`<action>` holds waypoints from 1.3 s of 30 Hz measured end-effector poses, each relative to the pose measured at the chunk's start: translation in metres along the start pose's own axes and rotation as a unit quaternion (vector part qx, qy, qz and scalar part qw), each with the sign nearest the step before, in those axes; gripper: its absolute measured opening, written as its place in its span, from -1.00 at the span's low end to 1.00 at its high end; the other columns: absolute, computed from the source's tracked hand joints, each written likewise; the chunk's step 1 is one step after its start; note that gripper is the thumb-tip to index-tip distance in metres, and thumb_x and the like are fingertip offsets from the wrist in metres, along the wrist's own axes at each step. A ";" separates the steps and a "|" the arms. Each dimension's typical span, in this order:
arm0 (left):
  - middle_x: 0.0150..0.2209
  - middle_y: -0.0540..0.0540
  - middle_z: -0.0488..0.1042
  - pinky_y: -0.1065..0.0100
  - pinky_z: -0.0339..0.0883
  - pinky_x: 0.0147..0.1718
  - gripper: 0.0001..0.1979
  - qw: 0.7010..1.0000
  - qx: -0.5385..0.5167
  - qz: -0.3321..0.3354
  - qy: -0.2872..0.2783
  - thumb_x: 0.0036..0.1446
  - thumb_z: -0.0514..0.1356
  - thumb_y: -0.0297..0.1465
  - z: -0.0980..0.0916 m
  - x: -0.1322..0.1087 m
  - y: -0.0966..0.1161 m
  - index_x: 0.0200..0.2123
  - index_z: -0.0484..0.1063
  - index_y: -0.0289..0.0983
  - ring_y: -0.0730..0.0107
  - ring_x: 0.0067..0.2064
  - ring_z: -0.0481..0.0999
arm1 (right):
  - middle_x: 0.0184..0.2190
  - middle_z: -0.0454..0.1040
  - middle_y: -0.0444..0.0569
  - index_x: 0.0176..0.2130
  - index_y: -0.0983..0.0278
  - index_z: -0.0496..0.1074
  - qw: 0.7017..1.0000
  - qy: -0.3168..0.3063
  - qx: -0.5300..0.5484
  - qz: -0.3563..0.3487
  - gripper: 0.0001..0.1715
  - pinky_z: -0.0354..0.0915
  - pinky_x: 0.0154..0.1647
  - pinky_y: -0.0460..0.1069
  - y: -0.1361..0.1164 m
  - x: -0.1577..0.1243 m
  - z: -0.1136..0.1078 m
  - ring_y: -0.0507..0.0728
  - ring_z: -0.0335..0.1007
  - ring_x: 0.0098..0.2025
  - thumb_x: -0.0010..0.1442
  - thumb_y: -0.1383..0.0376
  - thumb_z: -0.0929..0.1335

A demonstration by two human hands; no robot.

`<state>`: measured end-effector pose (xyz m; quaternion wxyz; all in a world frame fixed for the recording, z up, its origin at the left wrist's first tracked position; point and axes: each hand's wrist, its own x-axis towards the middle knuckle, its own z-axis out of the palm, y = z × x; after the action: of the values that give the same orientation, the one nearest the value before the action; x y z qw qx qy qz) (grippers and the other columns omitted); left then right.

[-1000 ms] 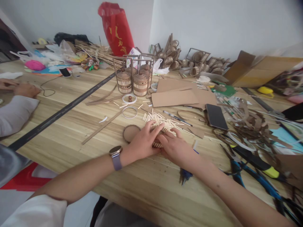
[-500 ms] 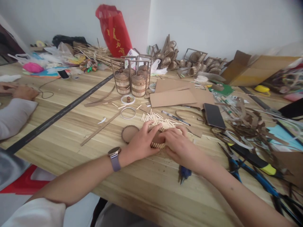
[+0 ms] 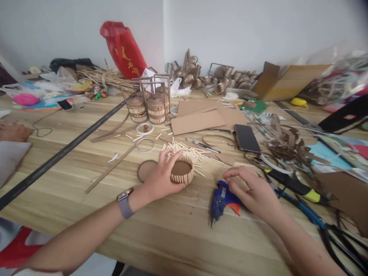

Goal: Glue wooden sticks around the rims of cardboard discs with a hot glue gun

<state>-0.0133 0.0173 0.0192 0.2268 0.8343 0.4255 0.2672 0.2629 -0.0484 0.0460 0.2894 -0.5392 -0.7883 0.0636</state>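
Observation:
My left hand point(image 3: 158, 178) is curled around a small round basket point(image 3: 182, 177) with a wall of short upright sticks and a brown cardboard bottom. The basket rests upright on the table, thumb at its near side and fingers at its far side. Beside that hand lies a brown cardboard disc with a ridged rim point(image 3: 145, 169), partly covered by it. Over a blue glue gun point(image 3: 219, 201) hovers my right hand point(image 3: 254, 191), fingers bent and a gap between thumb and forefinger, nothing visible in it. Loose short sticks point(image 3: 184, 147) are heaped behind the basket.
Lidded baskets in a frame point(image 3: 156, 109), cardboard sheets point(image 3: 198, 120), a pen point(image 3: 204, 145) and a phone point(image 3: 246, 138) lie farther back. Pliers point(image 3: 304, 209) and brown strips point(image 3: 283, 140) crowd the right. Another person's hand point(image 3: 14, 131) rests at far left.
My right hand has left the basket and moved right to above the glue gun. My left hand stays on the basket. The view has shifted, so things appear farther left.

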 end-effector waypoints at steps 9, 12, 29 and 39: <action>0.21 -0.21 -0.03 0.00 0.24 0.16 -0.12 1.000 0.007 -0.004 0.007 -0.10 0.36 -0.33 -0.014 0.022 0.023 0.26 0.01 -0.13 -0.04 0.24 0.18 | -0.52 0.39 -0.16 -0.42 0.20 0.33 0.958 -0.256 0.003 0.133 -0.84 0.13 -0.47 -0.08 0.011 -0.011 -0.033 0.08 0.29 -0.48 0.15 0.21 0.35; 0.20 -0.24 -0.03 -0.05 0.13 0.22 -0.10 0.999 0.002 0.044 0.018 -0.12 0.38 -0.31 -0.005 0.049 0.032 0.26 0.03 -0.19 -0.10 0.28 0.11 | -0.45 0.41 -0.17 -0.39 0.20 0.32 0.951 -0.278 0.018 0.130 -0.84 0.11 -0.43 -0.09 0.016 -0.016 -0.034 0.08 0.30 -0.42 0.00 0.37 0.40; 0.22 -0.38 -0.06 0.01 0.18 0.17 -0.13 0.998 0.005 0.067 -0.015 -0.13 0.39 -0.39 0.107 0.197 0.045 0.24 0.10 -0.37 -0.16 0.22 0.24 | -0.38 0.48 -0.11 -0.32 0.25 0.43 0.951 -0.276 -0.028 0.140 -0.77 -0.04 -0.49 -0.10 0.012 -0.014 -0.028 0.10 0.31 -0.38 -0.05 0.27 0.46; 0.18 -0.26 0.22 0.07 0.15 0.19 -0.30 0.994 0.030 0.109 -0.002 0.11 0.26 -0.18 0.047 0.171 0.039 0.25 0.12 -0.26 0.07 0.24 0.25 | -0.37 0.54 -0.06 -0.36 0.25 0.45 0.961 -0.242 0.004 0.137 -0.83 0.06 -0.45 -0.07 0.013 -0.014 -0.023 0.14 0.39 -0.36 -0.02 0.25 0.45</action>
<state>0.1240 0.1317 0.0507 0.1723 0.8829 0.3388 0.2757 0.2892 -0.0600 0.0539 0.0804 -0.6094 -0.7532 0.2342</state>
